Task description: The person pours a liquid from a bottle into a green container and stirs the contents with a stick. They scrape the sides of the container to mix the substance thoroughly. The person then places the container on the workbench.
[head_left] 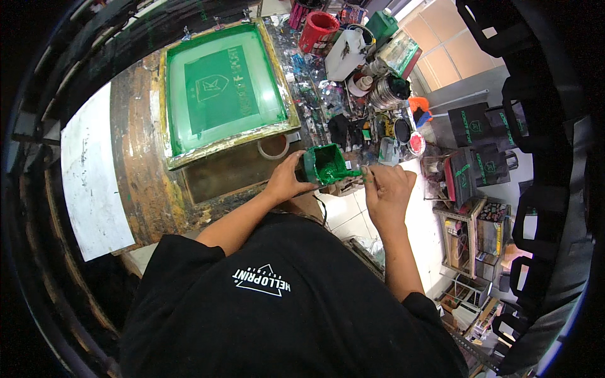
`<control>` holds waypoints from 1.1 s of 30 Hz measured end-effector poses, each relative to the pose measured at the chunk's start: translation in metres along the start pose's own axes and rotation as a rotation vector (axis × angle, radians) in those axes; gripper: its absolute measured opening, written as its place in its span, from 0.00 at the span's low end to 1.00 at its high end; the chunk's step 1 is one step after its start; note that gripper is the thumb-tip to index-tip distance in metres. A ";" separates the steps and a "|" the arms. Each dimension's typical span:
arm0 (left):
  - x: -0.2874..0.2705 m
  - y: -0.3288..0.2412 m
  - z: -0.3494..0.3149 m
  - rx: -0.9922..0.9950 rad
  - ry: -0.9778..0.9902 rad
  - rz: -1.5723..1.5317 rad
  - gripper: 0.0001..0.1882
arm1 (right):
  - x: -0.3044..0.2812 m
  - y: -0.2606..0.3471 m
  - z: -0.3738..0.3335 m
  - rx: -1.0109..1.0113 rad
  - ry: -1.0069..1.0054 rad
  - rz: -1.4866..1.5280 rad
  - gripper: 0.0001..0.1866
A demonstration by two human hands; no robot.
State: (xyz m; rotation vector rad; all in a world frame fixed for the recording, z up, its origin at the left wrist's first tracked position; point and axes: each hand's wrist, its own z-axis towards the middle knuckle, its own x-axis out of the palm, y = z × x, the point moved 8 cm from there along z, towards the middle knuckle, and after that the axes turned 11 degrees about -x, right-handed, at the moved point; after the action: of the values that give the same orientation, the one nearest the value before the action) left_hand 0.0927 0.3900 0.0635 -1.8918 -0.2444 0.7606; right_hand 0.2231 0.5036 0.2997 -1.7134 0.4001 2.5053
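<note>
My left hand [285,181] is wrapped round the side of an open container [309,166], which is tilted so that its inside shows. Green ink [329,170] coats its walls and pools at the bottom. In my right hand [387,192], thumb and fingers pinch the end of an ink-covered stirring stick [348,173]. The stick's other end reaches over the container's rim. To the left of the container lies a screen printing frame [225,143] with green mesh, clamped along its far edge. A pale design shows in the mesh.
The worn wooden table [142,132] bears a white sheet [94,170] at left and a round ring-like object [273,147] by the frame. Paint tins, a red bucket [318,31] and a white jug [345,55] crowd its far right. Black printed bags [469,126] hang at right.
</note>
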 end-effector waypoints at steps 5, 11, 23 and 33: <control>0.001 0.001 -0.001 0.039 -0.029 -0.002 0.53 | 0.003 0.023 -0.004 -0.051 -0.038 0.007 0.03; -0.001 0.001 -0.001 0.055 -0.022 -0.031 0.53 | 0.010 0.038 -0.002 -0.026 -0.071 -0.041 0.03; 0.000 0.003 0.000 0.046 -0.014 -0.017 0.54 | 0.019 0.023 0.019 0.085 -0.151 0.036 0.08; 0.001 0.000 0.002 0.041 0.004 0.049 0.55 | 0.080 0.004 0.001 -0.131 0.118 0.069 0.07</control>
State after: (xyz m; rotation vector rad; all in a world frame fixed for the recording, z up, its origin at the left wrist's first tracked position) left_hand 0.0918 0.3921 0.0625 -1.8659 -0.1794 0.7885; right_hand 0.1912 0.4934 0.2266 -1.9341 0.3142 2.5380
